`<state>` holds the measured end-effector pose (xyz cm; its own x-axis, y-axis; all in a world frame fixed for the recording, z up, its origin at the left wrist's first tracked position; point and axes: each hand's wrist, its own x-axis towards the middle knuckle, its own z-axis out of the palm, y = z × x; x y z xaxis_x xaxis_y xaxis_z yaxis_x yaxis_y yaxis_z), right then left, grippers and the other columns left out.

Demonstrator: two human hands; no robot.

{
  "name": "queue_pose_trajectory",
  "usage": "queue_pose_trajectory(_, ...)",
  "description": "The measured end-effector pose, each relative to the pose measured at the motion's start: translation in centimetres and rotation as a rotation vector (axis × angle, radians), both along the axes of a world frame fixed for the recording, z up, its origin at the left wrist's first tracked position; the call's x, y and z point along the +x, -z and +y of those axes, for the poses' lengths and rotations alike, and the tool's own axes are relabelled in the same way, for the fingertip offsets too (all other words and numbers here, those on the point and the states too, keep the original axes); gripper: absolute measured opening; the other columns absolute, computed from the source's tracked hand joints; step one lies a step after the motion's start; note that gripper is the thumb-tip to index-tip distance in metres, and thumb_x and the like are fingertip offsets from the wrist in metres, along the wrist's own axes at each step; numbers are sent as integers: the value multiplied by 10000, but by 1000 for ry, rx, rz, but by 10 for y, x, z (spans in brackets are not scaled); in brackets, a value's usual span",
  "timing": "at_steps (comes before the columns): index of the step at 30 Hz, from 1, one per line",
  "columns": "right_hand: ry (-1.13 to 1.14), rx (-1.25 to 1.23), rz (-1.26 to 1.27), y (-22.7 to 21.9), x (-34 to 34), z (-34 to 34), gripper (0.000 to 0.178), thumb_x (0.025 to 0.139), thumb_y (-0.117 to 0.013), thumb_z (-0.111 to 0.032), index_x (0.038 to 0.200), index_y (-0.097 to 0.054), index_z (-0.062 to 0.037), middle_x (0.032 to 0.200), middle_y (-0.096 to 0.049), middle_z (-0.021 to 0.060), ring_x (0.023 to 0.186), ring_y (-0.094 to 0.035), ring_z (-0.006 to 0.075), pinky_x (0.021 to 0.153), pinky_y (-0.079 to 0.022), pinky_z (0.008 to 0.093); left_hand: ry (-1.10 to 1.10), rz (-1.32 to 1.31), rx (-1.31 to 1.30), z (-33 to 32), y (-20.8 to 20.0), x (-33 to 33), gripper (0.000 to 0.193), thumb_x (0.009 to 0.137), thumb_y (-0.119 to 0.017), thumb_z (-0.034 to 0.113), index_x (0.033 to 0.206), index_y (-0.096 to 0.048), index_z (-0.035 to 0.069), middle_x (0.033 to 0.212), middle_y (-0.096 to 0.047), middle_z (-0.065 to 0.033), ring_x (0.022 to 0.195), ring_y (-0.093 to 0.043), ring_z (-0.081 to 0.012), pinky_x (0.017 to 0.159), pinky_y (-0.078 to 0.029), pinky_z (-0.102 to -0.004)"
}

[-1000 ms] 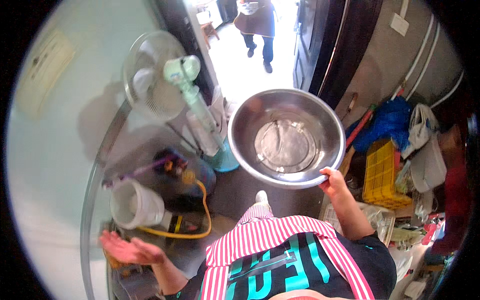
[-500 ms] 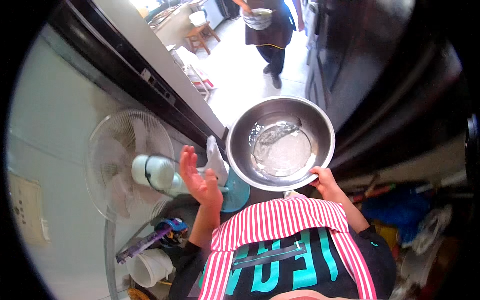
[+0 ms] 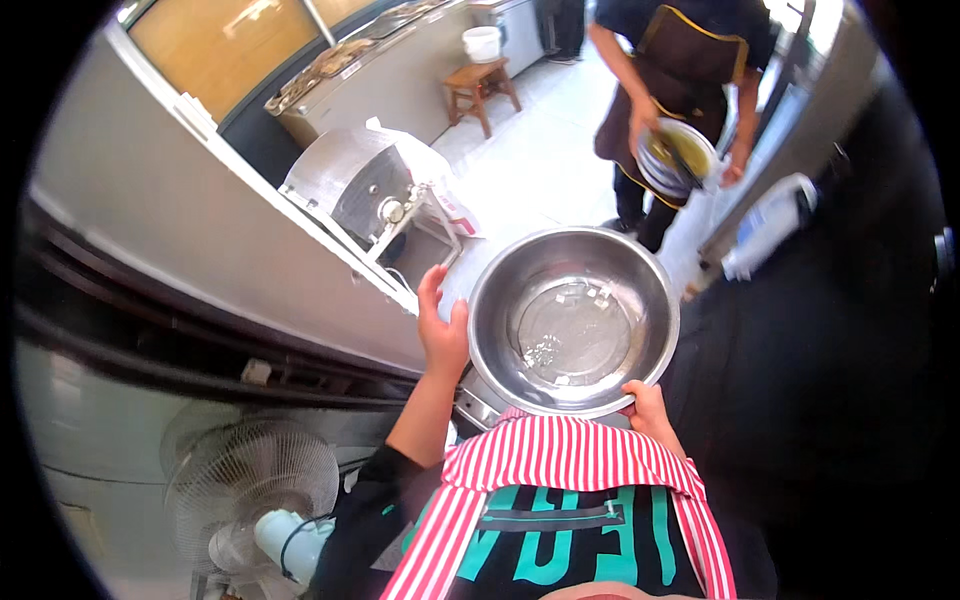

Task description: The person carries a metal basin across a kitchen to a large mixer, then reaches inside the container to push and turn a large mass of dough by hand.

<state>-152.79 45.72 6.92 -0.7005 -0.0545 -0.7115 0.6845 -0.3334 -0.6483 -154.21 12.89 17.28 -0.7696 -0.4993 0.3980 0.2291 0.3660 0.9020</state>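
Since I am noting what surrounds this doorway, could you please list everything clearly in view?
Basin: one, silver, front centre
Co-worker: one, in dark clothes, upper right
Bowl: one, whitish with dark stripes, held by the co-worker
Stool: one, brown, upper centre
Bucket: one, white, on the stool
Machine: one, silver, upper left of the basin
Counter: one, grey, upper left
Fan: one, pale blue-green, lower left
Blurred object: one, white, upper right
Shirt: one, black and turquoise, on the wearer
Apron: one, red-and-white striped, over the shirt
Left grip: one, bare, open near the basin's left side
Right grip: one, bare, on the basin's lower-right rim
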Motion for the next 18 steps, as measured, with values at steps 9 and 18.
queue_pose_trajectory(9,-60,-66,157,-14,-327,-127,169,690,-536,-4,855,-530,30,738,-573,99,580,-598,219,463,-512,352,-407,-236,-266,-189,59,-302,482,761,-582,97,1215,-442,17,1165,-528,-171,1095,-494,-309,939,-379,-384)
queue_pose_trajectory(18,-247,-118,234,-18,-615,-258,368,699,-507,32,1062,-459,-2,853,-572,108,701,-620,234,496,-535,374,-403,-884,-620,-338,113,-494,429,770,-529,136,1196,-492,101,1214,-502,-156,1208,-401,-299,981,-330,-438)
